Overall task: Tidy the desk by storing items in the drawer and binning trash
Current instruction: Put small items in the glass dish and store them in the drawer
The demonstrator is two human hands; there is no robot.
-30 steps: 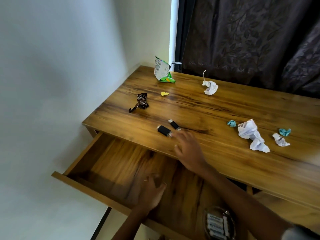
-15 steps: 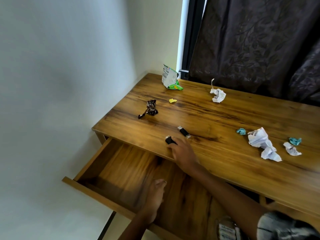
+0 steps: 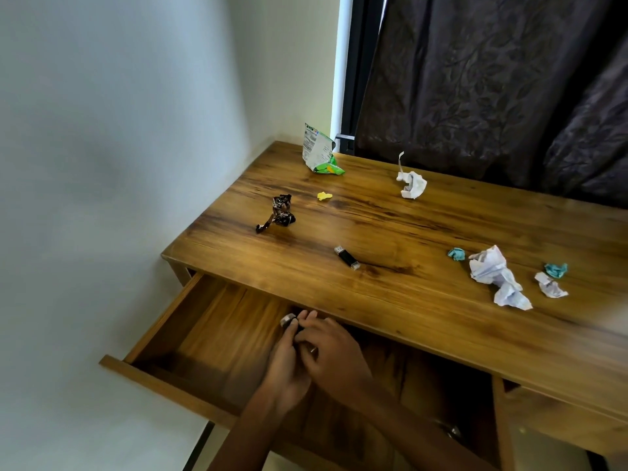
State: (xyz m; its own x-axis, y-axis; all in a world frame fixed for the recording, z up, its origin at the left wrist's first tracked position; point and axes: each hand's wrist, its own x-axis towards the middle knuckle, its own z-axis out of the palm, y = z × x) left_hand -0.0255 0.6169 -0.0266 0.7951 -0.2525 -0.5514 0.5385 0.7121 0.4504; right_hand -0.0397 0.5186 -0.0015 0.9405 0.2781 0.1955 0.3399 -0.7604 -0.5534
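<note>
Comparing earlier views, we saw one flash drive (image 3: 288,321) gone from the desk (image 3: 407,294), now gripped by both hands, left hand (image 3: 289,365) and right hand (image 3: 334,355), over the open drawer (image 3: 217,334); one stick (image 3: 346,257) remained.

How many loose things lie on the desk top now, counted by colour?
White crumpled paper: 3
Teal scraps: 2
Yellow scrap: 1
Green-and-white packet: 1
Brown wrapper: 1
Black USB stick: 1
Total: 9

Single head-worn wide-angle view, no second camera to overlap. Looks forward and down from above the near edge of the tabletop (image 3: 424,300), angled toward the far-left wall corner. Open drawer (image 3: 210,331) close at bottom; curtain (image 3: 492,90) fills upper right.
</note>
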